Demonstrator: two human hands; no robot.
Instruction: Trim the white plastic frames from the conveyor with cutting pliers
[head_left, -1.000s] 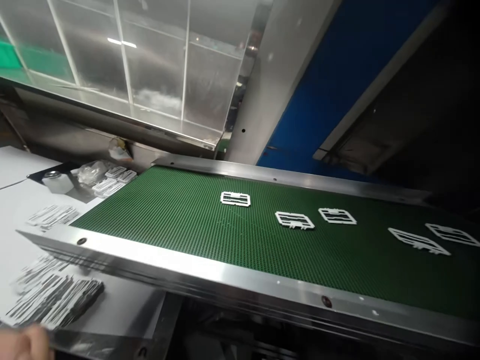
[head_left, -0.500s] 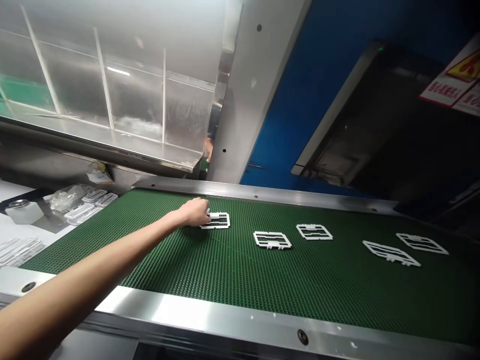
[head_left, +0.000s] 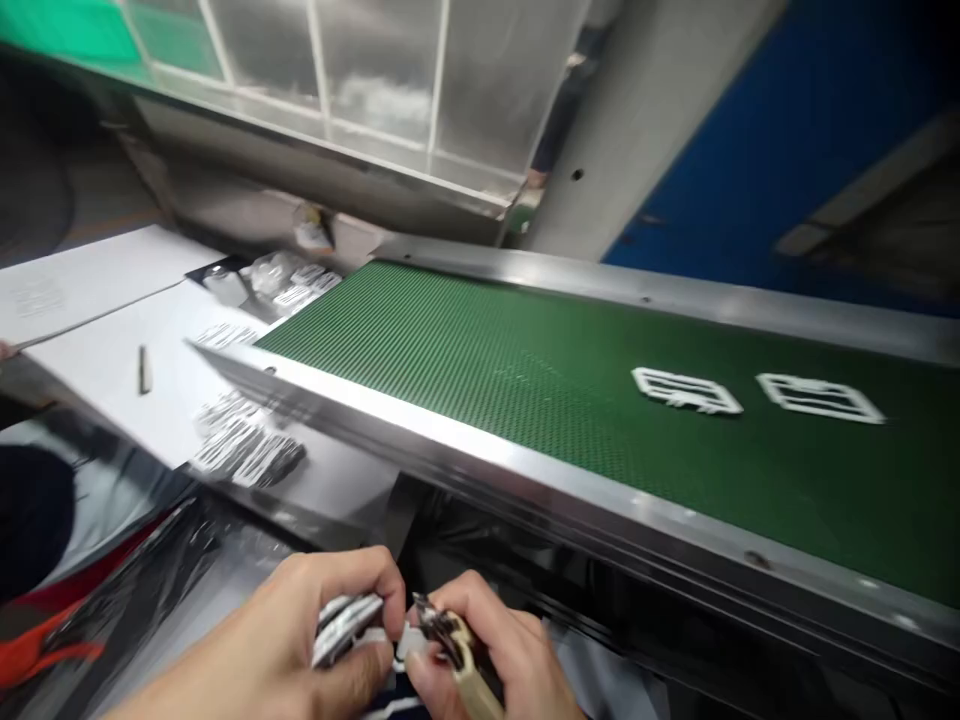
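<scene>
The left hand (head_left: 277, 640) and right hand (head_left: 487, 645) have come back off the belt to below its steel rail (head_left: 450, 470). The left fingers (head_left: 360, 585) grip a white plastic frame (head_left: 345, 625); the right fingers (head_left: 480, 610) close on beige-handled cutters (head_left: 457, 650), metal tips at the frame. Two more frames (head_left: 686, 390) lie on the green dimpled conveyor belt (head_left: 480, 400); stacked frames (head_left: 240, 445) sit on the white bench (head_left: 112, 400).

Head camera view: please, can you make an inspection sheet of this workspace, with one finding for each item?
surface: green conveyor belt with steel rail; white table at its left end.
job's things: white plastic frame in left hand; small pliers in right hand.
clutter: stacked white frames on the table; clear plastic bag beyond them.
hands: both closed on what they hold, low and close together.
cables: nothing seen.
surroundings: two white frames on the belt; blue panel behind it.
</scene>
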